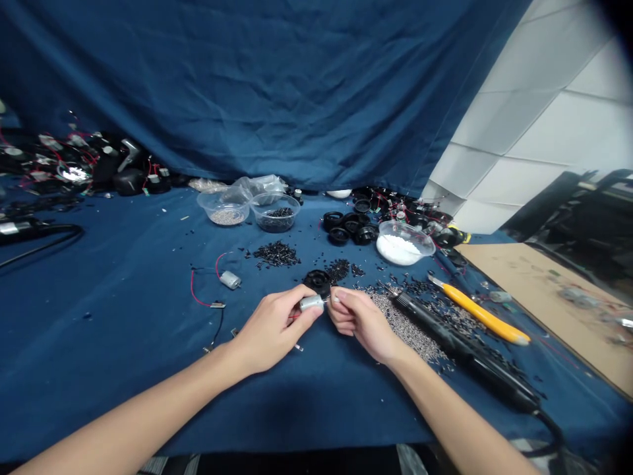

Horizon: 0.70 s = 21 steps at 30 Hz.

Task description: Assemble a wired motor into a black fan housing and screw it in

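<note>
A small silver electric motor (pixel 311 303) sits between the thumb and fingers of my left hand (pixel 271 326), its shaft end pointing right. Close beside that shaft, my right hand (pixel 359 320) is closed in a pinch; whatever its fingertips hold is too small to make out. Just beyond both hands lies a round black plastic part (pixel 317 282). A second silver motor (pixel 230 280) with red and black wires rests to the left, near a small circuit board (pixel 217 305). Red wire shows under my left fingers.
Right of my hands are a black electric screwdriver (pixel 459 349), a yellow-handled cutter (pixel 482 313) and scattered small screws (pixel 405 323). Behind stand clear bowls, one with white material (pixel 399 251), another with black pieces (pixel 275 214). Cardboard (pixel 558 290) lies at right; wired assemblies (pixel 74 161) are piled far left.
</note>
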Motion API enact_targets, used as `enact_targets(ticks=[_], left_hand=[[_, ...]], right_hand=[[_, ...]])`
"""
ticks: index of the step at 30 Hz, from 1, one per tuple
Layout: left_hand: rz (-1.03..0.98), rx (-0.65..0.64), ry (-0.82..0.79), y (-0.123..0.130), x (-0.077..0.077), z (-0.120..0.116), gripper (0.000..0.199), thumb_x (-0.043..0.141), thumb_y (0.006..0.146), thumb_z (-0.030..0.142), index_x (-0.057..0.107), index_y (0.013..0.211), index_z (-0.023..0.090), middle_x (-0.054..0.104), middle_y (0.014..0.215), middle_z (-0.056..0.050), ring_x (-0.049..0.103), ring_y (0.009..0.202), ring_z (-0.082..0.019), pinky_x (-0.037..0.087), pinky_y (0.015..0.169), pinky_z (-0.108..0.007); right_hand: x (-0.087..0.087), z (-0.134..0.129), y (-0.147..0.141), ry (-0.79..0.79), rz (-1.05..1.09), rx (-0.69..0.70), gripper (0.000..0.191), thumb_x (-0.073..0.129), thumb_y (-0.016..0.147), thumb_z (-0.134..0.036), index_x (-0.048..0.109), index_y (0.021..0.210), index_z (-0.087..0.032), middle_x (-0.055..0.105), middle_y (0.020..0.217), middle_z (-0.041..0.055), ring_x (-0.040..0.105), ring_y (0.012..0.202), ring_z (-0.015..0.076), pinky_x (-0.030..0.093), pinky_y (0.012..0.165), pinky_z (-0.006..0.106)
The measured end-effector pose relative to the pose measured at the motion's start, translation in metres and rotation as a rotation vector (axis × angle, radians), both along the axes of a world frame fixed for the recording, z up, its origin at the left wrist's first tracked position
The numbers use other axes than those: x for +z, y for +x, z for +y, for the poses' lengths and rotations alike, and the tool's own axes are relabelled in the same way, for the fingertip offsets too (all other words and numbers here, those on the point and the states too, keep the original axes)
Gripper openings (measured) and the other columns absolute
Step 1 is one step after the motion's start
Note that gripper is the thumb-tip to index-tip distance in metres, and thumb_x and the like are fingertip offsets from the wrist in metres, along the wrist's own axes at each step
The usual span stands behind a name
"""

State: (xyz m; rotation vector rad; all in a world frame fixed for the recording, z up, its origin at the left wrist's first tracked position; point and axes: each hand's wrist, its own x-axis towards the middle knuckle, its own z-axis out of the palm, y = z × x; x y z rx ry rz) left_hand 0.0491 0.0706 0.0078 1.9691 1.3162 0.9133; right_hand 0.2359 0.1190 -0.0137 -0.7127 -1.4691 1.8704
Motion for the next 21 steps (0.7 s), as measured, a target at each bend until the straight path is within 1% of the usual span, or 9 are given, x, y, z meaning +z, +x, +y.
enact_targets(ticks=[6, 11, 15, 18, 21], left_hand=[[-0.034, -0.038, 0.009, 0.0017, 0.0017, -0.0029, 0.024, 0.047, 0.097, 0.036, 0.060, 0.102, 0.017, 0.056, 0.074, 0.002, 0.047, 0.061, -0.012, 0.035, 0.061, -0.023], [-0.047, -0.053, 0.004, 0.0023, 0.0023, -0.0036, 0.023, 0.046, 0.097, 0.035, 0.061, 0.101, 0.017, 0.055, 0.073, 0.002, 0.046, 0.061, -0.012, 0.035, 0.061, -0.023], [-0.050, -0.037, -0.005, 0.0025, 0.0012, -0.0034, 0.022, 0.049, 0.096, 0.034, 0.062, 0.101, 0.017, 0.056, 0.074, 0.002, 0.046, 0.061, -0.012, 0.035, 0.061, -0.023], [-0.051, -0.015, -0.019, 0.0031, -0.0003, -0.0019, 0.022, 0.049, 0.096, 0.034, 0.063, 0.100, 0.017, 0.056, 0.074, 0.002, 0.046, 0.061, -0.012, 0.035, 0.061, -0.023], [-0.057, 0.001, -0.037, 0.0041, -0.0009, -0.0007, 0.023, 0.049, 0.095, 0.034, 0.063, 0.100, 0.016, 0.057, 0.075, 0.002, 0.047, 0.062, -0.012, 0.035, 0.062, -0.023]], right_hand=[[0.0057, -0.0022, 0.0002, -0.028, 0.010, 0.088, 0.042, 0.054, 0.091, -0.047, 0.034, 0.067, -0.019, 0.026, 0.059, -0.0078, 0.018, 0.048, 0.0060, 0.014, 0.045, 0.022], [0.0040, -0.0019, 0.0014, 0.027, -0.021, 0.087, 0.044, 0.052, 0.092, -0.050, 0.034, 0.066, -0.020, 0.026, 0.058, -0.0079, 0.019, 0.048, 0.0062, 0.015, 0.044, 0.022], [0.0011, -0.0021, 0.0016, 0.148, -0.079, 0.008, 0.047, 0.047, 0.095, -0.053, 0.033, 0.064, -0.020, 0.025, 0.057, -0.0074, 0.018, 0.049, 0.0069, 0.015, 0.045, 0.024], [-0.0003, -0.0028, 0.0004, 0.267, -0.143, -0.080, 0.047, 0.046, 0.096, -0.051, 0.036, 0.063, -0.018, 0.029, 0.059, -0.0058, 0.022, 0.052, 0.0078, 0.018, 0.048, 0.025], [-0.0012, -0.0030, -0.0009, 0.349, -0.205, -0.133, 0.046, 0.047, 0.097, -0.049, 0.039, 0.064, -0.018, 0.033, 0.060, -0.0047, 0.025, 0.054, 0.0086, 0.020, 0.051, 0.026]])
